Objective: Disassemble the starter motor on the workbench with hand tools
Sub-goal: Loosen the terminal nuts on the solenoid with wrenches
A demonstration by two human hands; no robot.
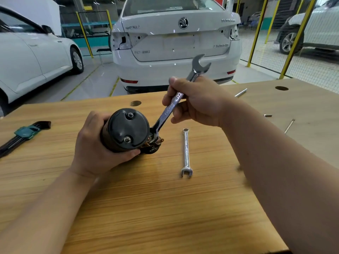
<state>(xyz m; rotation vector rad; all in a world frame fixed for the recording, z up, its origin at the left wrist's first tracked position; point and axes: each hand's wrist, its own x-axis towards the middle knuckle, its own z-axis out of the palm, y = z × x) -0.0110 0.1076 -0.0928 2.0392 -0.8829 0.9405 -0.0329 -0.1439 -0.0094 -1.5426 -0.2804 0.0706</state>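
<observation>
The starter motor [126, 131] stood near the middle of the wooden worktop [165, 208], a little toward its far edge, with its black round end cap turned up toward the camera and two bolt heads showing on that cap. The left hand [95, 142] gripped the motor's body from the left side, fingers curled round the far side of the housing and the thumb pressed against the near side. The right hand [194, 101] gripped the shaft of a combination wrench [174, 105], fingers and thumb wrapped round it; the wrench slanted down and to the left, its open end high in the air and its lower end down among the copper-coloured terminals at the motor's right side. Whether that end sat on a nut could not be made out. A second wrench [186, 153] lay flat on the worktop just right of the motor, its open end toward the near edge. A hex key set [23, 133] in a green holder lay at the left edge. Toward the right edge lay two thin metal rods [240, 92] and a small pin [268, 115], well apart from the motor. Beyond the far edge a white car [176, 43] was parked with its rear facing the worktop.
</observation>
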